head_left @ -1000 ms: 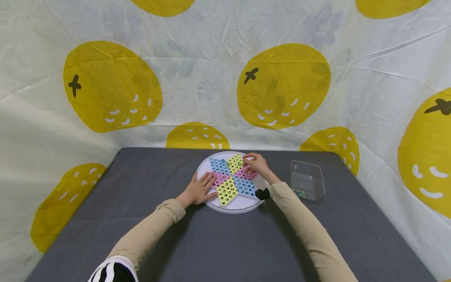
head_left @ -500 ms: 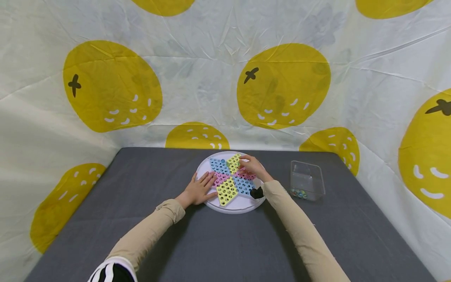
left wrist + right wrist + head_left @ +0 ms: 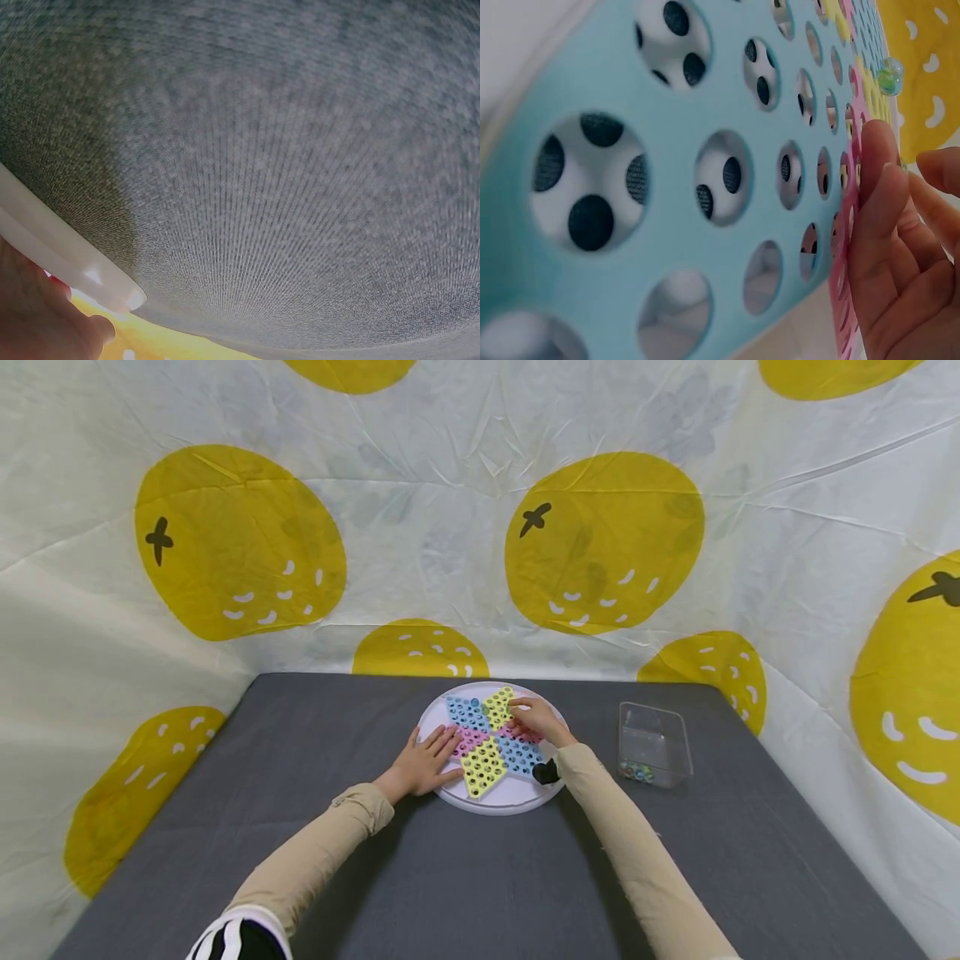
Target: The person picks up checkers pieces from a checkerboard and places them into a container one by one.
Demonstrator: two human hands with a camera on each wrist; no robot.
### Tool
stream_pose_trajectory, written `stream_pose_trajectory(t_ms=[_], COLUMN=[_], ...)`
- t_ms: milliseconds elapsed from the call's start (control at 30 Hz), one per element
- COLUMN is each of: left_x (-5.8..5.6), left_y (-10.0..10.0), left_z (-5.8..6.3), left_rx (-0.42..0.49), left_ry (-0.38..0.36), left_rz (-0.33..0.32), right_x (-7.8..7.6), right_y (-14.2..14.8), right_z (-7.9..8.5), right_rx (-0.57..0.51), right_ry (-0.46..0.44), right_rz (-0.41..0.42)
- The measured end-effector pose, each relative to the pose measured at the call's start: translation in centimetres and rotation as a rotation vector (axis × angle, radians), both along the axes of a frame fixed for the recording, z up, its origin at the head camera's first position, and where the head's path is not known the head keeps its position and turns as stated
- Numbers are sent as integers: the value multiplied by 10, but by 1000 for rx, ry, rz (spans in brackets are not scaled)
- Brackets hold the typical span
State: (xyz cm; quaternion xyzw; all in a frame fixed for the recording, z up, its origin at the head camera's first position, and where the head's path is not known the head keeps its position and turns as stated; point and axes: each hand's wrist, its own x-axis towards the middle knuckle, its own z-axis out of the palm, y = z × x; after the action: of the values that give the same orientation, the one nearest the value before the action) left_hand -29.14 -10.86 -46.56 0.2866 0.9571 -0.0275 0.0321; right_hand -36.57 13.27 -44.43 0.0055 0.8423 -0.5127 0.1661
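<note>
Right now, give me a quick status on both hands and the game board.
Left hand flat on the board's near-left edge. Right hand over the far-right side, fingertips at the pink section, grip unclear. Game board flat on the table, one marble seated. Nothing in the way.

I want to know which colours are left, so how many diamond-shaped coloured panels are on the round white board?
6: blue and yellow far, pink left, pink right under the right hand, yellow and blue near.

Board [image 3: 491, 745] sits mid-surface [image 3: 465, 877], toward the back. Left hand [image 3: 420, 766] rests on its left edge, right hand [image 3: 536, 720] on its right part. Tub [image 3: 654, 745] is off to the right.
</note>
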Motion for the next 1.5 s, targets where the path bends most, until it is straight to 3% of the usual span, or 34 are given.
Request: stream_pose_trajectory(t_ms=[867, 1167, 1500], left_x=[2, 2, -1], left_y=[0, 0, -1], left_z=[4, 4, 1], left_rx=[-11, -19, -25], left_ry=[5, 7, -2], left_rz=[0, -4, 10], right_x=[-4, 1, -3], right_y=[-5, -3, -1], right_z=[-5, -4, -5], right_rx=[-4, -19, -9], right_ry=[-12, 11, 24], right_rz=[-104, -73, -38])
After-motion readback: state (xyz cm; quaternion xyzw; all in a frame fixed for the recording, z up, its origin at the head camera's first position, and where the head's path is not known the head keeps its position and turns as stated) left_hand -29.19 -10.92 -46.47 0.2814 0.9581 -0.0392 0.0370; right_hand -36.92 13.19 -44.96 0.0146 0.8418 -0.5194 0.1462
